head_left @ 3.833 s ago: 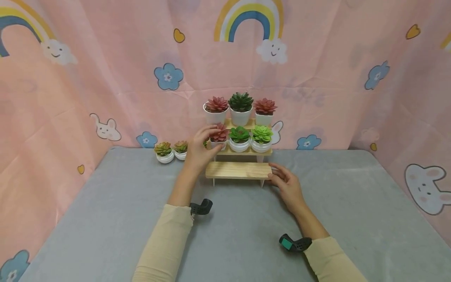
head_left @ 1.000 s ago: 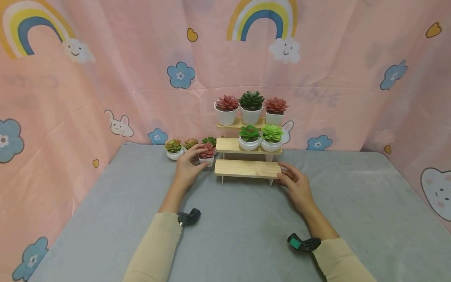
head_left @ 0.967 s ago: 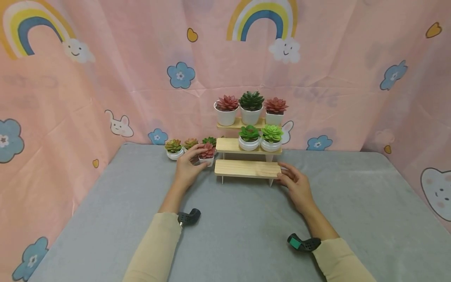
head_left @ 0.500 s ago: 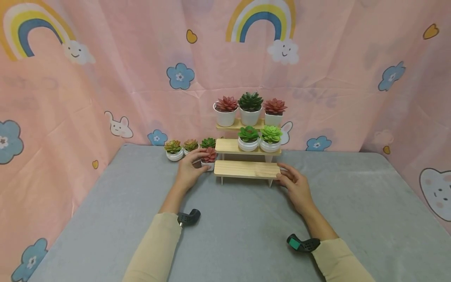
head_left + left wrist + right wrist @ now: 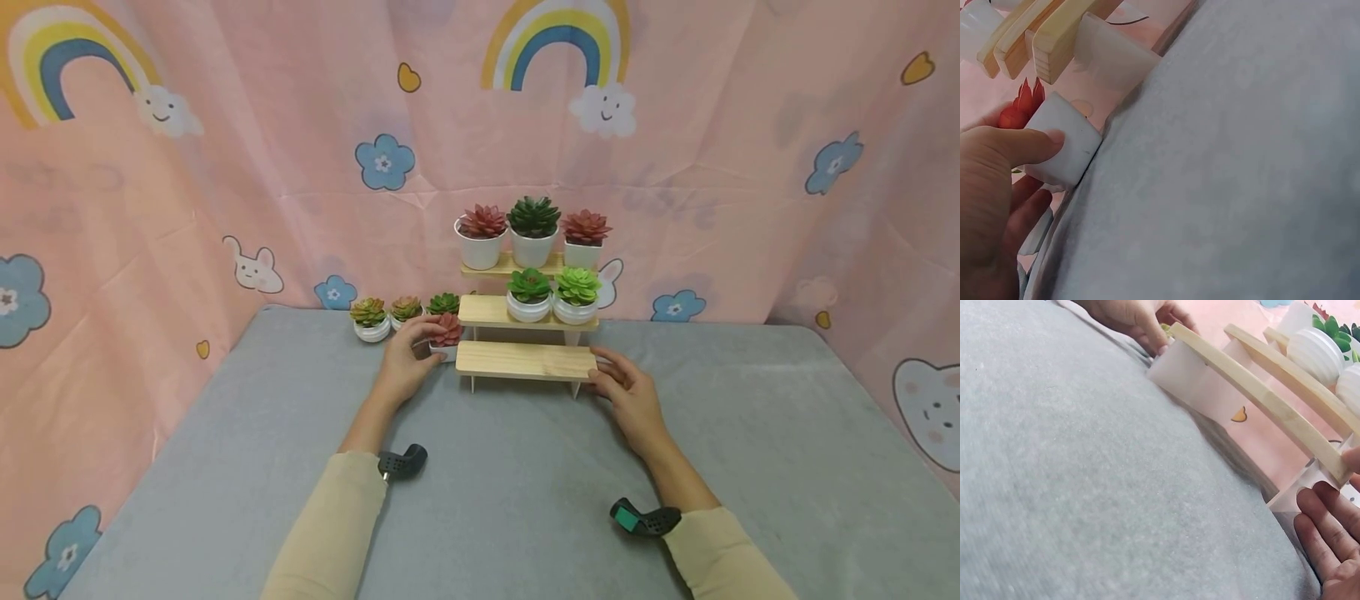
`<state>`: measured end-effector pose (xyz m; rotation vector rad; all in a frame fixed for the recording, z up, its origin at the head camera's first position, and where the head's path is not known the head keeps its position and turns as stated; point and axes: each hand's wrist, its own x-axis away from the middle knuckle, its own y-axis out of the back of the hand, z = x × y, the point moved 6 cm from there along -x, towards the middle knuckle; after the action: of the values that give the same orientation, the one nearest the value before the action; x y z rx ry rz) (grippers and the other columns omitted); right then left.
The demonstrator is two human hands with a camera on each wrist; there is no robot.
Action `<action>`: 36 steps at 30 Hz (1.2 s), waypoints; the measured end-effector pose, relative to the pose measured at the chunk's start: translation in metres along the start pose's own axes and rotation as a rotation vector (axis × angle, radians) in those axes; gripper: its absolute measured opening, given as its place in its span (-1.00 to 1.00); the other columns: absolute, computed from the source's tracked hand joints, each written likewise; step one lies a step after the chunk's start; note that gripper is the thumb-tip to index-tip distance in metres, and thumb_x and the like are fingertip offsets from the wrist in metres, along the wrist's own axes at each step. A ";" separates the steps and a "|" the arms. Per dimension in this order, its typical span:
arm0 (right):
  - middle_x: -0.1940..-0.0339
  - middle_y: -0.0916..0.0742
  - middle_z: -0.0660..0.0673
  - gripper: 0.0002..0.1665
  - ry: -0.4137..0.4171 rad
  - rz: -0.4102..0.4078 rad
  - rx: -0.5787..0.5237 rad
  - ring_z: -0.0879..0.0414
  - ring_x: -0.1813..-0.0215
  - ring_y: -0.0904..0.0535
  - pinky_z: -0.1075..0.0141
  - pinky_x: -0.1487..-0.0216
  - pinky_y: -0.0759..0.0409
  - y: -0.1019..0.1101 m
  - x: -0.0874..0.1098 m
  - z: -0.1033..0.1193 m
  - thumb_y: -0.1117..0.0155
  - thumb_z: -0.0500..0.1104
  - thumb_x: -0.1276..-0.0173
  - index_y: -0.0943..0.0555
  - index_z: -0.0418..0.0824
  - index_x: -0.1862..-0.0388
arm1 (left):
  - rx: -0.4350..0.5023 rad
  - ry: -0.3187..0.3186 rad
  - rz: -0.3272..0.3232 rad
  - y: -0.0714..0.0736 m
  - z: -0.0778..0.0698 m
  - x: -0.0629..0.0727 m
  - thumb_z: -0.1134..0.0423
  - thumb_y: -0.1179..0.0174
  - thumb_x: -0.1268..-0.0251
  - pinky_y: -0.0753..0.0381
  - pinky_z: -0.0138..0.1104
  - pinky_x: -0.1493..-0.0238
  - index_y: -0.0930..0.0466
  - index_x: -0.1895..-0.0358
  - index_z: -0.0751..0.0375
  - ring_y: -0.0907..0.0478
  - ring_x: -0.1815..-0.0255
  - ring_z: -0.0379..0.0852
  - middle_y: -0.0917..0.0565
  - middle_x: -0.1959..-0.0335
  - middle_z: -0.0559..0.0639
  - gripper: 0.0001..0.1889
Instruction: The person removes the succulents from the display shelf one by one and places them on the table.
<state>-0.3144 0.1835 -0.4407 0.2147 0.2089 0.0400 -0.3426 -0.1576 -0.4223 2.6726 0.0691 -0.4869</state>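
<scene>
A three-step wooden plant stand [image 5: 525, 360] with clear legs stands at the back of the table. My left hand [image 5: 403, 360] holds a red succulent [image 5: 447, 330] in a white pot just left of the bottom step. In the left wrist view, the thumb lies across the side of the white pot [image 5: 1069, 140], whose base meets the grey cloth. My right hand [image 5: 626, 398] grips the right end of the bottom step; in the right wrist view its fingers [image 5: 1319, 515] reach the clear leg beneath the board.
The top step carries two red succulents and a dark green succulent [image 5: 533, 218]. On the middle step stand a green succulent [image 5: 529, 287] and a light green succulent [image 5: 577, 287]. Three small potted succulents, one yellowish [image 5: 369, 315], line the table's back left. A pink curtain [image 5: 300, 150] hangs behind.
My left hand has taken the red succulent off the left of the middle step and down to the table beside the stand, lately shifting slightly nearer. My right hand keeps its grip.
</scene>
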 end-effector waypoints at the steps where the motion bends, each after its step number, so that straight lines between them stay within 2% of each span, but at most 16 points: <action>1: -0.21 -0.64 -0.50 -0.50 0.000 0.000 0.000 0.49 0.10 -0.66 0.55 0.06 -0.68 0.000 0.000 0.000 -0.13 -0.24 -0.55 -0.44 -0.36 -0.41 | -0.006 -0.004 0.000 0.000 -0.001 0.000 0.59 -0.35 -0.16 -0.62 -0.09 -0.30 -0.65 -0.06 0.28 -0.56 -0.29 0.15 -0.50 -0.33 0.14 -0.62; 5: -0.21 -0.64 -0.50 -0.50 0.000 0.000 0.007 0.48 0.11 -0.66 0.56 0.06 -0.68 0.002 0.000 0.000 -0.13 -0.25 -0.55 -0.44 -0.37 -0.41 | -0.021 -0.021 0.002 0.000 -0.004 -0.001 0.58 -0.36 -0.15 -0.65 -0.07 -0.26 -0.66 -0.03 0.32 -0.59 -0.23 0.16 -0.52 -0.31 0.17 -0.64; 8: -0.21 -0.64 -0.50 -0.49 -0.001 0.000 0.006 0.49 0.11 -0.66 0.56 0.06 -0.68 0.002 0.000 0.000 -0.13 -0.24 -0.55 -0.44 -0.36 -0.41 | -0.066 -0.028 0.017 0.003 -0.009 -0.001 0.54 -0.38 -0.14 -0.62 -0.05 -0.29 -0.65 -0.05 0.30 -0.59 -0.22 0.15 -0.56 -0.26 0.19 -0.63; 13: -0.21 -0.64 -0.51 -0.49 0.004 0.001 0.006 0.49 0.10 -0.66 0.55 0.06 -0.68 0.003 0.000 0.002 -0.13 -0.25 -0.55 -0.43 -0.38 -0.41 | -0.202 -0.010 0.067 0.010 -0.025 -0.003 0.45 -0.41 -0.17 -0.49 0.01 -0.42 -0.60 -0.22 0.15 -0.51 -0.32 0.11 -0.60 -0.23 0.14 -0.50; 17: -0.21 -0.63 -0.52 -0.49 -0.002 -0.001 -0.001 0.48 0.09 -0.66 0.54 0.05 -0.69 0.003 0.000 0.003 -0.13 -0.24 -0.56 -0.43 -0.39 -0.41 | -0.246 -0.016 0.073 0.016 -0.041 -0.006 0.39 -0.40 -0.22 -0.40 0.03 -0.48 -0.58 -0.26 0.10 -0.43 -0.44 0.10 -0.59 -0.29 0.10 -0.49; 23: -0.24 -0.63 -0.49 -0.50 -0.033 -0.015 0.016 0.51 0.10 -0.65 0.56 0.06 -0.67 0.005 0.003 0.000 -0.13 -0.23 -0.56 -0.44 -0.36 -0.41 | -0.211 -0.086 0.070 0.014 -0.074 -0.009 0.30 -0.39 -0.27 -0.42 0.08 -0.45 -0.58 -0.27 0.11 -0.45 -0.42 0.09 -0.62 -0.28 0.06 -0.52; 27: -0.23 -0.64 -0.49 -0.49 -0.023 -0.011 0.005 0.48 0.10 -0.66 0.54 0.05 -0.68 0.004 0.003 0.000 -0.14 -0.22 -0.55 -0.44 -0.35 -0.41 | -0.192 -0.128 0.047 0.011 -0.095 -0.010 0.29 -0.38 -0.28 -0.44 0.09 -0.41 -0.59 -0.27 0.08 -0.50 -0.37 0.07 -0.64 -0.26 0.05 -0.53; 31: -0.23 -0.63 -0.50 -0.48 -0.024 -0.002 -0.001 0.47 0.10 -0.67 0.53 0.05 -0.68 0.001 0.001 0.000 -0.14 -0.21 -0.56 -0.43 -0.36 -0.42 | -0.161 -0.164 0.033 0.008 -0.113 -0.013 0.32 -0.38 -0.27 -0.50 0.07 -0.37 -0.58 -0.28 0.08 -0.50 -0.36 0.07 -0.61 -0.28 0.06 -0.51; 36: -0.22 -0.64 -0.51 -0.50 -0.035 -0.004 -0.008 0.46 0.12 -0.67 0.52 0.05 -0.69 -0.001 0.002 0.001 -0.13 -0.24 -0.55 -0.44 -0.36 -0.40 | -0.124 -0.180 0.034 -0.001 -0.130 -0.019 0.31 -0.40 -0.27 -0.52 0.01 -0.37 -0.57 -0.30 0.07 -0.47 -0.38 0.06 -0.58 -0.31 0.06 -0.49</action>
<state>-0.3121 0.1829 -0.4408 0.2072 0.1738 0.0334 -0.3182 -0.1020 -0.3053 2.4936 0.0015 -0.6872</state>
